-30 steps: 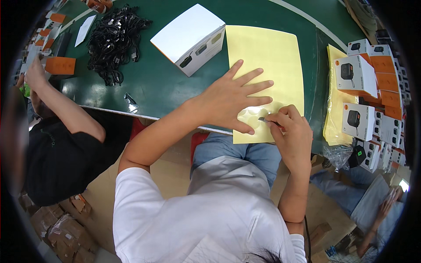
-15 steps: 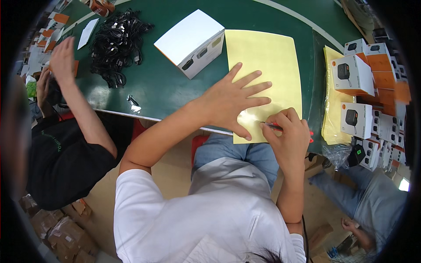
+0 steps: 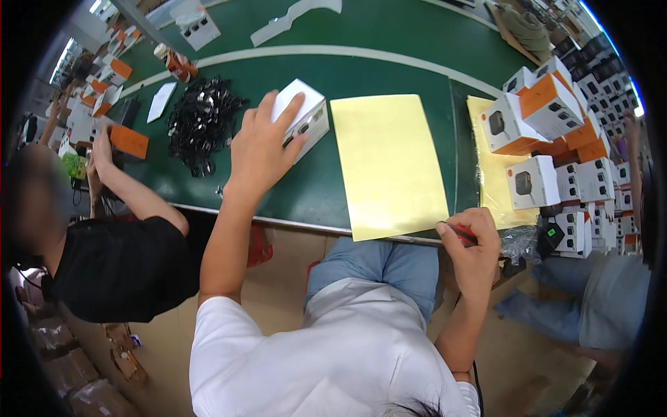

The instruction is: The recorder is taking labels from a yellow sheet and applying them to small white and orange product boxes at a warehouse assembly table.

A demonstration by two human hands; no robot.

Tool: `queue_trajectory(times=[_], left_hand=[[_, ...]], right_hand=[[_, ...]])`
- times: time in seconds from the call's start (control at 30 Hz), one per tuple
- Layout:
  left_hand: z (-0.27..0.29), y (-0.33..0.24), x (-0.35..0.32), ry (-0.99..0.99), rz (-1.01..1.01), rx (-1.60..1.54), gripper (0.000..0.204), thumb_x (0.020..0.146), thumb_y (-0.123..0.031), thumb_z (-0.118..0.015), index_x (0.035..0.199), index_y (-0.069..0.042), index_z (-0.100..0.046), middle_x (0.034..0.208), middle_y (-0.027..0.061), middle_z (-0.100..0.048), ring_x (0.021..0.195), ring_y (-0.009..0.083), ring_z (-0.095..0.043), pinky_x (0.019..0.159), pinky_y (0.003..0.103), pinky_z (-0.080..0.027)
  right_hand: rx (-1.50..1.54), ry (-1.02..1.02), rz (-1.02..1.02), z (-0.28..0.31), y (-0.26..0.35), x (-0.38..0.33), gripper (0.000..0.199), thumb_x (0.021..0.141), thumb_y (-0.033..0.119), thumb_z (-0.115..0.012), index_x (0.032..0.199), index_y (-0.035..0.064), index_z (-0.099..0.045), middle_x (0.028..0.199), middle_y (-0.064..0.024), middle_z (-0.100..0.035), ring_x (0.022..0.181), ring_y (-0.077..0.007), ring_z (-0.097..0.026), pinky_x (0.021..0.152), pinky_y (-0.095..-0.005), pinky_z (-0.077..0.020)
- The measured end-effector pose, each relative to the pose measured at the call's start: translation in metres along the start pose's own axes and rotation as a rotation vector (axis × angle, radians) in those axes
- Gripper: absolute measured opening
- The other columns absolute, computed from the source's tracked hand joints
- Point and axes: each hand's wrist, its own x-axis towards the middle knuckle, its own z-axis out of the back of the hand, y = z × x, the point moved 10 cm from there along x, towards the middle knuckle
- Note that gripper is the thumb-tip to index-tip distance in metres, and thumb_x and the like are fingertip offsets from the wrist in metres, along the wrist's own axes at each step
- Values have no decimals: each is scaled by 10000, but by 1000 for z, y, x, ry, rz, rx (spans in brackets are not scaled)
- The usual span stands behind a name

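"Grips?"
"I had the right hand [image 3: 474, 243] closed on a red-and-black tool [image 3: 464, 235], by the yellow sheet [image 3: 388, 167]; the left hand [image 3: 261, 147] spread over the white box [image 3: 317, 124]. I couldn't tell if it held."
"Beyond?"
"Sheet and box lay on the green table [image 3: 389, 71], near black cables [image 3: 201, 125]"

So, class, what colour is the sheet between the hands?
The sheet is pale yellow, seen best in the head view.

A green table [image 3: 306, 191] carries a white box [image 3: 317, 124] at the left hand [image 3: 258, 154], black cables [image 3: 203, 125] left of that hand, and a yellow sheet [image 3: 389, 167] ahead-left of the right hand [image 3: 474, 243].
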Motion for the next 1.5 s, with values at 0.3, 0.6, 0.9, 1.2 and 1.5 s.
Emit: queue_trajectory(times=[0.3, 0.6, 0.9, 1.2, 1.5], left_hand=[[-71, -25, -75, -15, 700, -2069, 570, 1052, -243, -603, 1561, -56, -428, 1477, 122, -578, 1333, 266, -592, 1115, 439, -493], [-100, -100, -121, 252, 896, -2448, 522, 1096, -319, -529, 1560, -114, -408, 1509, 94, -550, 1376, 275, -564, 1106, 497, -510], [-88, -113, -120, 253, 809, -2381, 597, 1086, -267, -543, 1599, -74, -305, 1539, 130, -502, 1388, 273, -547, 1130, 473, -496], [-95, -122, -119, 294, 789, -2311, 558, 1085, -265, -542, 1574, -70, -358, 1525, 127, -522, 1395, 290, -539, 1165, 501, -444], [-90, -123, -117, 351, 718, -2348, 527, 1070, -233, -563, 1538, -42, -415, 1489, 125, -568, 1349, 274, -573, 1146, 458, -454]], right_hand=[[266, -24, 39, 11, 8, -10, 187, 777, 0, -838, 917, 12, -715, 937, -64, -602, 807, -140, -598, 715, -255, -475], [375, 14, 55, -7, 28, -6, 166, 768, 15, -843, 894, 22, -735, 910, -64, -605, 791, -139, -602, 692, -261, -477], [130, -36, 59, -9, 27, -5, 226, 745, 178, -881, 886, 70, -741, 905, -51, -650, 780, -211, -635, 758, -341, -486], [-165, -97, 162, 3, 33, -6, 364, 726, 335, -887, 836, 80, -651, 852, -34, -641, 743, -238, -614, 737, -374, -398], [49, -28, -158, 12, -53, -18, 550, 818, 529, -832, 931, 31, -627, 864, -112, -661, 781, -288, -645, 757, -422, -478]])
